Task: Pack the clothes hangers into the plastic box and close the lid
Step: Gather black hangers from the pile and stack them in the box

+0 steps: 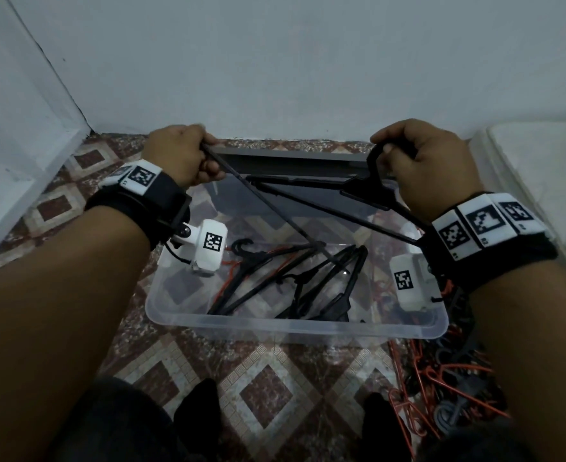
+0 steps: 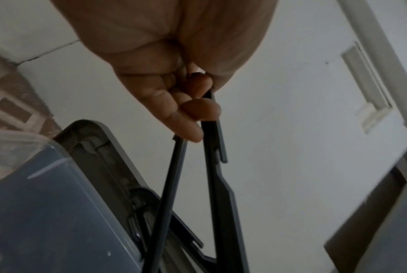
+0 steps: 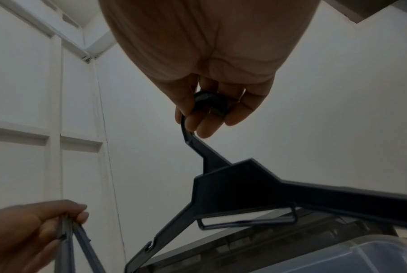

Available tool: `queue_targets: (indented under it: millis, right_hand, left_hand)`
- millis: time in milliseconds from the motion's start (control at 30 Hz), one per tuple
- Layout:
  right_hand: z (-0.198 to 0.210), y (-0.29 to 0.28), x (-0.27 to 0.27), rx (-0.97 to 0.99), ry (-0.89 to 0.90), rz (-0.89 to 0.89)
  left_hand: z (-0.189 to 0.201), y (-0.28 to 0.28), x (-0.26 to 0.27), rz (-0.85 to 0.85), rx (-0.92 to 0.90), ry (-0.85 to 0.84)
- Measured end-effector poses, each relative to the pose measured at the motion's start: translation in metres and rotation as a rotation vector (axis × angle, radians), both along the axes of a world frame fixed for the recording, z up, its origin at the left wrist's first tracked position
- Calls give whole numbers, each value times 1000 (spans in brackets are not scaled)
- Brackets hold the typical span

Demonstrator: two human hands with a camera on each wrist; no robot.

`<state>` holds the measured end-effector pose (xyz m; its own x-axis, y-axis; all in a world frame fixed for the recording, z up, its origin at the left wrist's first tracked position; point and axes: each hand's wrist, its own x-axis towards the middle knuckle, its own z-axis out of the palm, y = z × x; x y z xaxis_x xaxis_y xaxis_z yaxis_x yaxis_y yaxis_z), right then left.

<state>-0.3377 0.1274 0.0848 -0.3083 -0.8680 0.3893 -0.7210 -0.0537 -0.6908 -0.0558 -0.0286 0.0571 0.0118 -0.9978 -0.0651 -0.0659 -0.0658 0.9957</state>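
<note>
A clear plastic box stands open on the patterned floor, with several black hangers and a red one lying inside. Above its far side, my right hand grips the hook of a black hanger, which hangs tilted over the box. The hook sits curled in the fingers, the hanger body below them. My left hand pinches the corner of a thin black hanger that slants down into the box. Its two bars meet at my fingers. It looks like a separate hanger.
The grey lid leans against the white wall behind the box. A tangled pile of red and black hangers lies on the floor at the right. A white panel borders the left, a white cushion the right.
</note>
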Motion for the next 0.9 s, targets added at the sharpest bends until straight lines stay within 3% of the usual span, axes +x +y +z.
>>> queue_targets:
  millis: [133, 367, 633, 700, 733, 800, 833, 900]
  right_hand:
    - [-3, -2, 1, 55, -159, 147]
    - [-6, -5, 4, 101, -316, 289]
    - [-2, -1, 10, 214, -243, 337]
    - [-2, -1, 13, 212, -173, 278]
    - [-2, -1, 14, 203, -133, 246]
    - [-1, -1, 18, 184, -66, 197]
    - [-1, -2, 19, 183, -37, 179]
    - [0, -3, 23, 192, 31, 144]
  left_hand:
    - [0, 3, -1, 72, 215, 141]
    - [-6, 2, 6, 110, 379, 287]
    - [-8, 5, 5, 131, 447, 294]
    - [-5, 8, 5, 93, 461, 112]
    - [-3, 7, 6, 44, 399, -166]
    - [4, 10, 4, -74, 87, -838]
    - [9, 15, -2, -90, -96, -973]
    - [18, 38, -21, -278, -323, -918]
